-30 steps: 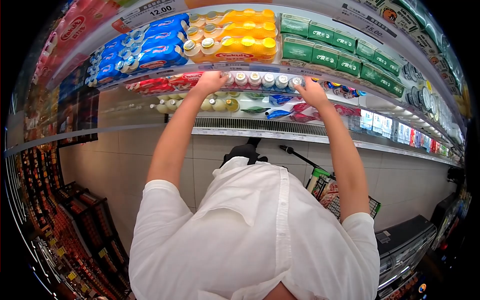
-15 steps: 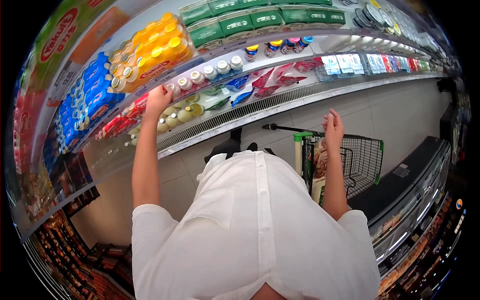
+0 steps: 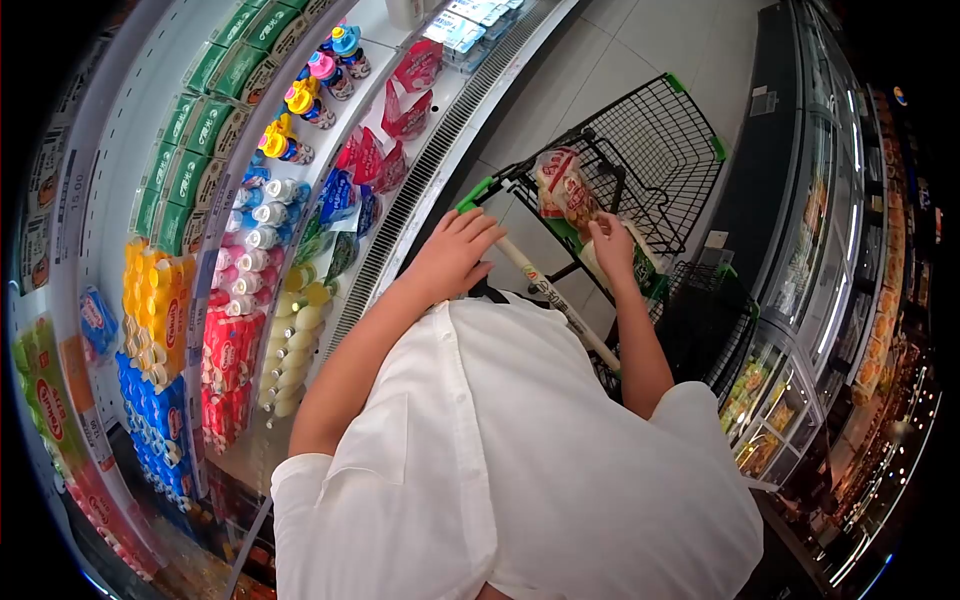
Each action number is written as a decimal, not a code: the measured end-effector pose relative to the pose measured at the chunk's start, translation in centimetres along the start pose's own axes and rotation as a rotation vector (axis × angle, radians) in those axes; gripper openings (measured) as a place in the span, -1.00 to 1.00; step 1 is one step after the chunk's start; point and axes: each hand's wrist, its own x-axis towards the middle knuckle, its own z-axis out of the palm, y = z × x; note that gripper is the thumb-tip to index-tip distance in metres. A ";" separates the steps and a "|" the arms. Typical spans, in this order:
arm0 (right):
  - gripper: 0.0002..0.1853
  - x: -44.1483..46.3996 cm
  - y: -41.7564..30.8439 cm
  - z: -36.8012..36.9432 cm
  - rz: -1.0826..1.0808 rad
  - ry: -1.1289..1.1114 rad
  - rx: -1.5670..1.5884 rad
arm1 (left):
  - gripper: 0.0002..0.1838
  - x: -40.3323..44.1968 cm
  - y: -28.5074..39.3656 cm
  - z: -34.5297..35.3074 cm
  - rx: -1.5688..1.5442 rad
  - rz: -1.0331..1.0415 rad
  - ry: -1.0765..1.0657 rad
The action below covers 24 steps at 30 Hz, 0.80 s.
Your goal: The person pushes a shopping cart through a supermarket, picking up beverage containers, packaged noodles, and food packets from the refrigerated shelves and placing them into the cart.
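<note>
My left hand (image 3: 455, 255) is at the handle (image 3: 545, 285) of a shopping cart (image 3: 660, 150), by its green end. Its fingers are stretched and slightly apart, with nothing held in them. Over the cart's near part, my right hand (image 3: 612, 250) has curled fingers beside a clear bag of food with red print (image 3: 566, 190). Whether those fingers grip the bag or something smaller is hidden. The bag rests in the black wire cart.
Left of me runs a chilled shelf with yellow Yakult packs (image 3: 155, 310), blue packs (image 3: 150, 420), white-capped bottles (image 3: 262, 237) and green cartons (image 3: 185, 175). The shelf's vented front edge (image 3: 420, 170) lies close to the cart. A glass-fronted case (image 3: 815, 200) stands at right.
My left hand has left the small bottles on the shelf and come to the cart handle. My right hand has lowered beside the bag. The view has turned right, towards the cart.
</note>
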 end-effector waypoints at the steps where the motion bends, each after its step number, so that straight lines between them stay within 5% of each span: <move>1: -0.46 -0.3 0.8 0.6 0.010 0.015 0.007 | -0.28 0.7 0.2 1.2 0.055 0.052 -0.082; 6: -0.15 1.1 2.7 3.0 -0.035 -0.042 -0.243 | -0.29 2.1 0.4 3.8 0.293 0.019 -0.170; 12: -0.10 2.3 1.5 4.4 0.008 -0.137 -0.286 | -0.41 2.3 1.1 5.5 0.344 -0.089 -0.086; 24: -0.13 -2.7 2.6 7.4 -0.094 -0.273 -0.304 | -0.24 -1.6 1.3 5.0 0.366 -0.177 -0.206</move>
